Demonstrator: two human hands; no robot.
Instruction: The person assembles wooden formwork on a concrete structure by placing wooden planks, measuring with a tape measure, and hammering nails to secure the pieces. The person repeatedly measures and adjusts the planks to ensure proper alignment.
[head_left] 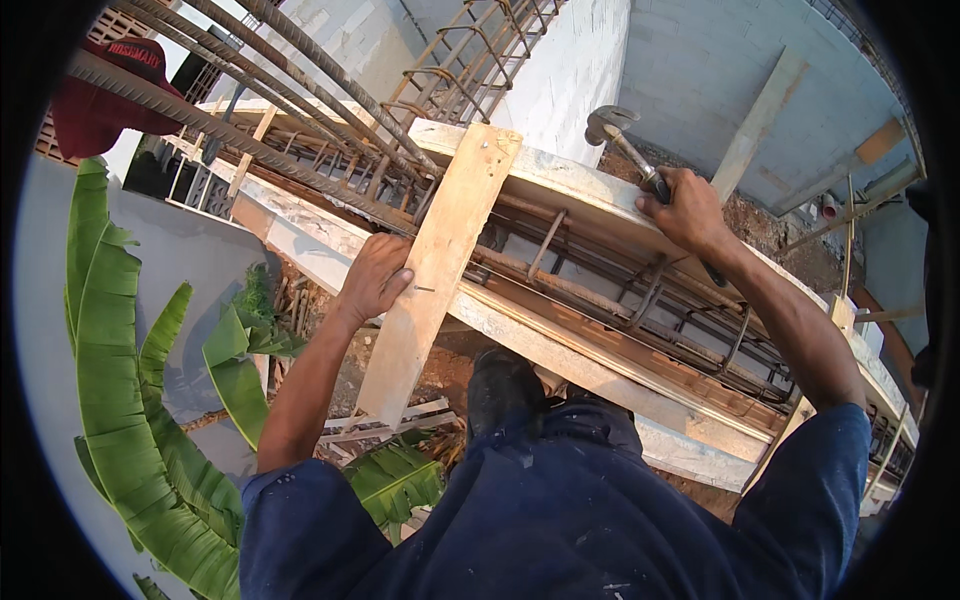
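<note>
A pale wooden board (440, 265) lies crosswise over a timber formwork trough. My left hand (375, 278) grips the board's left edge, fingers curled and thumb against the wood. Close to that thumb, a nail (425, 289) sticks out of the board. More nail heads (487, 146) show near its far end. In my right hand (688, 212) is a claw hammer (632, 152), held by its dark grip with the metal head up and to the left. The hammer is raised above the far formwork plank (560, 180), apart from the nail.
Steel rebar (550, 245) with stirrups runs inside the trough, between the far plank and the near plank (590, 350). Long bars (300, 60) cross the upper left, near a dark red cap (125, 90). Banana leaves (110, 300) stand at left; a block wall (720, 90) rises behind.
</note>
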